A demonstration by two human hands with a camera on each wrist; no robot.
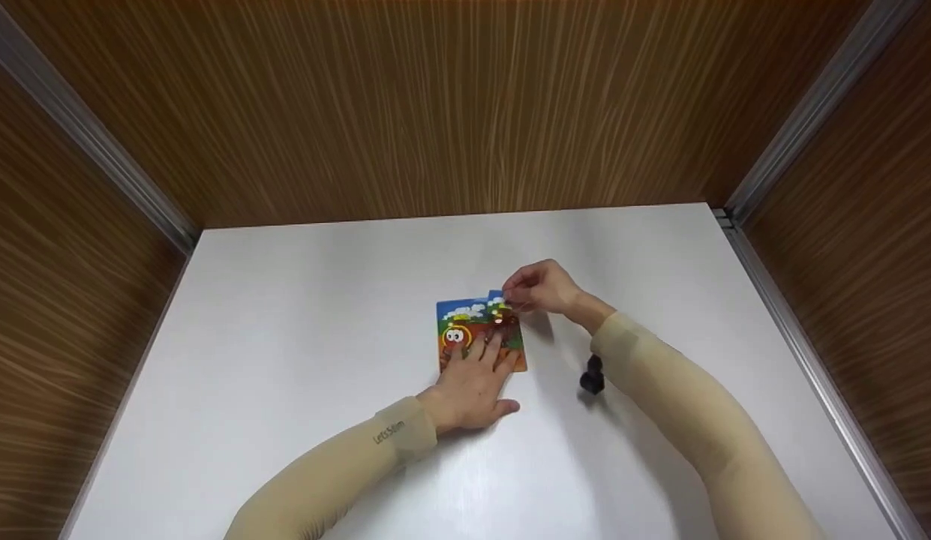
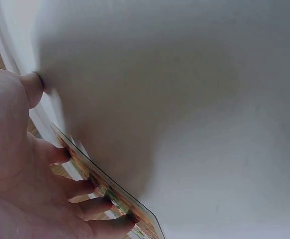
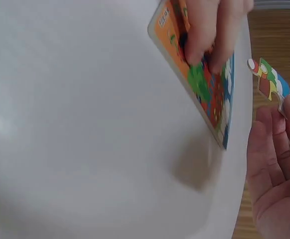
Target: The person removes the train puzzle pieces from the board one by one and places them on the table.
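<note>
A colourful picture puzzle, with clouds, greenery and a round smiling face, lies on the white table. My left hand rests on its lower part with fingers spread and straight, covering some of the picture. In the left wrist view, the left fingertips press on the puzzle's face. My right hand, at the upper right corner, pinches a puzzle piece between thumb and fingers. The right wrist view shows that piece raised off the board, with its curved cut-out edge and blue, white and green print.
A small black object appears beside the right sleeve. Wood-grain panels enclose the white table at the back and both sides, with metal strips along the corners.
</note>
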